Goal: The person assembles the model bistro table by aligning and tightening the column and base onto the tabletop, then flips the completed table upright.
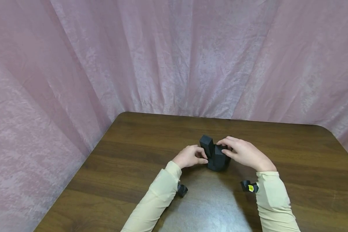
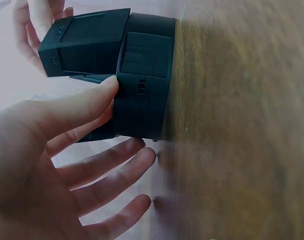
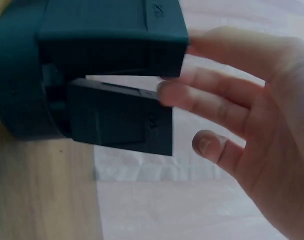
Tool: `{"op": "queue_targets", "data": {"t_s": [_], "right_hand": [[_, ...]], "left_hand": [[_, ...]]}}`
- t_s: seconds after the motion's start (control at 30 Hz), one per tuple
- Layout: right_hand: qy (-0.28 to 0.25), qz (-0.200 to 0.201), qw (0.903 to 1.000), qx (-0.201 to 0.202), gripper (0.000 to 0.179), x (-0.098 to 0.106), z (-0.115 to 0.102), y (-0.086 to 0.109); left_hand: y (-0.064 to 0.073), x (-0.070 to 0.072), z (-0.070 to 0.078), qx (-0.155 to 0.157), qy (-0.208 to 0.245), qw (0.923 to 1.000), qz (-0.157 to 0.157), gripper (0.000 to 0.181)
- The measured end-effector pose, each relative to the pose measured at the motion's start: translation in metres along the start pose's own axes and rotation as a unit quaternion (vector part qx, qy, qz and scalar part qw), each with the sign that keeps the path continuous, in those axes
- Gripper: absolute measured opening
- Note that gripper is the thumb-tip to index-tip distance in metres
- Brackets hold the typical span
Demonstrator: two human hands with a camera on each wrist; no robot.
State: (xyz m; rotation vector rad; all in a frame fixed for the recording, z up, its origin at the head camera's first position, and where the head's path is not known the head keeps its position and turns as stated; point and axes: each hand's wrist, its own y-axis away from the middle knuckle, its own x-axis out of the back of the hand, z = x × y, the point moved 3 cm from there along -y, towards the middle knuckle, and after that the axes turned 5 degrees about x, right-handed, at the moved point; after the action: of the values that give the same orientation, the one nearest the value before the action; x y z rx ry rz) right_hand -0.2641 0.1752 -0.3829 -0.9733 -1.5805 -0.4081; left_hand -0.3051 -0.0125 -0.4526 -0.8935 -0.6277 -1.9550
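A black plastic assembly (image 1: 217, 165) stands on the table: a rounded base (image 2: 146, 105) with angular blocks rising from it. One tall block (image 1: 206, 144) leans to the left; another block (image 2: 86, 42) stands at the front, bearing small raised marks. My left hand (image 1: 191, 156) pinches the base from the left, its thumb on the near face and the other fingers beyond. With thumb and fingertips, my right hand (image 1: 245, 153) holds the upper end of the front block. In the right wrist view, a gap separates this block from a marked rear block (image 3: 121, 120).
The brown wooden table (image 1: 127, 161) has rounded far corners. Pink velvety curtains (image 1: 174, 58) hang behind it and at the left. Small black devices are worn at the left wrist (image 1: 182, 190) and the right wrist (image 1: 245, 185), the right one with a yellow label.
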Motion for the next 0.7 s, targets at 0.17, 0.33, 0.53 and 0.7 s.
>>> {"op": "queue_targets", "data": {"t_s": [0.17,0.33,0.53,0.7], "right_hand": [[0.007,-0.024,0.9996,-0.014,0.029,0.005,0.002,0.003],[-0.001,-0.044,0.9987,-0.027,0.025,0.010,0.001,0.007],[-0.007,-0.051,0.9986,-0.014,0.011,0.018,-0.002,0.015],[-0.030,-0.070,0.9971,0.005,0.003,0.018,-0.006,0.016]], "left_hand": [[0.000,0.000,0.000,0.012,0.010,0.9999,-0.001,0.008],[0.000,0.000,0.001,0.016,0.009,0.9998,-0.003,0.008],[0.001,-0.001,0.001,0.009,0.007,0.9999,-0.001,0.007],[0.002,-0.001,0.001,0.008,0.007,0.9999,0.000,0.007]]}}
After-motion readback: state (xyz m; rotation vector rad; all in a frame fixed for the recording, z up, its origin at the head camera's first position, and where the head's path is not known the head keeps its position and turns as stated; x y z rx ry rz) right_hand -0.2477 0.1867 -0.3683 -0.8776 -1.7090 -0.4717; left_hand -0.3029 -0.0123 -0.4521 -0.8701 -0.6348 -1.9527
